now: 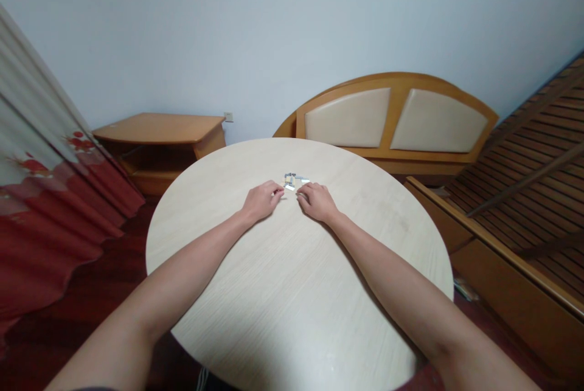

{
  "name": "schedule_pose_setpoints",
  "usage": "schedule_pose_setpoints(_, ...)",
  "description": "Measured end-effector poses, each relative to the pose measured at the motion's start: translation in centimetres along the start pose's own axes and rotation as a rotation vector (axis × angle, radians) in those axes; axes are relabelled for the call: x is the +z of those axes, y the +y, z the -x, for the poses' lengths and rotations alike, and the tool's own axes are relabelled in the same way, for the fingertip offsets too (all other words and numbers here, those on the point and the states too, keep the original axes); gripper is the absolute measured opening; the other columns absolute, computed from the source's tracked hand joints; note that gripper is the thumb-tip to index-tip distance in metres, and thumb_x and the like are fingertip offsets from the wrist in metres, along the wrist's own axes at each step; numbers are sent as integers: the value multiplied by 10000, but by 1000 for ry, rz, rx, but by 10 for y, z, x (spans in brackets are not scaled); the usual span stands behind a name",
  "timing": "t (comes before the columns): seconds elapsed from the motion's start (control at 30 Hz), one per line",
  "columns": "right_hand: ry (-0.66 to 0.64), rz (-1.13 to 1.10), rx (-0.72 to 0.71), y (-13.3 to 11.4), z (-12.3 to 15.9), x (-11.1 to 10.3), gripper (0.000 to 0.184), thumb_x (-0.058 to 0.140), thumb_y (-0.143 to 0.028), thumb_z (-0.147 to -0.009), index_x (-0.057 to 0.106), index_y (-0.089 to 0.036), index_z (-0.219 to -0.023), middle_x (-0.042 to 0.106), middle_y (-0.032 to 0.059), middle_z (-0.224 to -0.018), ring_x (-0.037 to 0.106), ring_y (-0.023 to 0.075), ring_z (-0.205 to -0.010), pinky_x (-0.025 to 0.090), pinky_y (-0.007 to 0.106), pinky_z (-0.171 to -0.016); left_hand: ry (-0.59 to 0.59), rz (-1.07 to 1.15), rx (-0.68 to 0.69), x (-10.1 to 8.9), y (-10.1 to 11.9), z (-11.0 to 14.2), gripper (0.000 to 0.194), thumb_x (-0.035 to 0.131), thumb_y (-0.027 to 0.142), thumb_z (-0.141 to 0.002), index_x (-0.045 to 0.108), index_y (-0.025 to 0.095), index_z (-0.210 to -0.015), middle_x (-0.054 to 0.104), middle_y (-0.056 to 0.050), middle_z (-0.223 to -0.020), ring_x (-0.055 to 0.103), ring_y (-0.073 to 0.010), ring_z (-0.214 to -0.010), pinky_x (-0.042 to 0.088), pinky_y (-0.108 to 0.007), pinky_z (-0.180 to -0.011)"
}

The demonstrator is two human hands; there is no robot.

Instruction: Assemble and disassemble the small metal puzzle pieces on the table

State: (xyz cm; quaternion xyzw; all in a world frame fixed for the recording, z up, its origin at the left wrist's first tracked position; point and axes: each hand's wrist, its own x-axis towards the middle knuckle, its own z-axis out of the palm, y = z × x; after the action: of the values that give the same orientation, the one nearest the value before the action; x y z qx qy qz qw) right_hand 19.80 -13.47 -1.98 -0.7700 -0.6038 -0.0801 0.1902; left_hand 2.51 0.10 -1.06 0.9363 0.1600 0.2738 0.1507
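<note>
A small cluster of grey, white and yellowish pieces (290, 180) lies on the pale round table (283, 294), just beyond my fingertips. The pieces are too small to name. My left hand (264, 199) rests at the near left of the cluster, its thumb and fingertips drawn together. Whatever is between them is too small to make out. Opposite it, my right hand (316, 200) is at the near right, fingers curled and thumb close to the fingertips. Any thing in that pinch is also unclear. A narrow gap separates the two hands.
A wooden cabinet (164, 129) stands beyond the table at the left, beside a red and white curtain (59, 196). A padded headboard (387, 120) leans against the back wall. A bed frame side rail (493, 239) and dark wooden slats (538, 166) are on the right.
</note>
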Motion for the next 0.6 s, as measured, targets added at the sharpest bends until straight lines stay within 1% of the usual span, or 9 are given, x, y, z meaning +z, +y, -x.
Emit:
schedule_pose_setpoints(0.13, 53, 71, 142, -3, -1, -8, 250, 499, -261, -967, 715, -159, -1040, 726, 138, -1090, 616, 279, -1043, 388, 382, -910, 8, 24, -14, 2, -1, 0, 218, 558, 241, -980, 732, 189, -1100, 742, -74, -1119, 684, -223, -1000, 525, -328, -860)
schedule_pose_setpoints(0.27, 29, 92, 185, 0, -1, -9, 245, 494, -248, -962, 719, -159, -1005, 725, 140, -1071, 628, 269, -1002, 391, 372, -892, 13, 38, -1, 4, -1, 1, 213, 562, 228, -975, 733, 193, -1097, 740, -72, -1114, 684, -221, -1002, 527, -332, -878)
schedule_pose_setpoints(0.33, 8, 83, 162, 3, -2, -7, 253, 493, -257, -967, 720, -159, -1018, 719, 139, -1095, 631, 263, -1010, 401, 366, -900, 14, 38, 5, 5, -1, 1, 213, 564, 229, -972, 736, 196, -1093, 740, -71, -1095, 684, -219, -989, 532, -330, -871)
schedule_pose_setpoints(0.47, -35, 18, 55, 9, -3, -1, 259, 502, -239, -961, 708, -164, -1097, 705, 125, -1182, 621, 246, -1087, 419, 346, -950, 13, 46, 17, 7, -1, 1, 205, 572, 223, -967, 736, 202, -1087, 737, -68, -1086, 681, -214, -995, 532, -324, -882)
schedule_pose_setpoints(0.6, -42, -20, -6, 11, -3, 1, 289, 488, -208, -958, 696, -163, -1153, 687, 113, -1259, 608, 237, -1144, 421, 338, -995, 10, 72, 4, 6, 0, 1, 186, 588, 207, -958, 728, 200, -1080, 740, -64, -1108, 680, -216, -1021, 524, -324, -895)
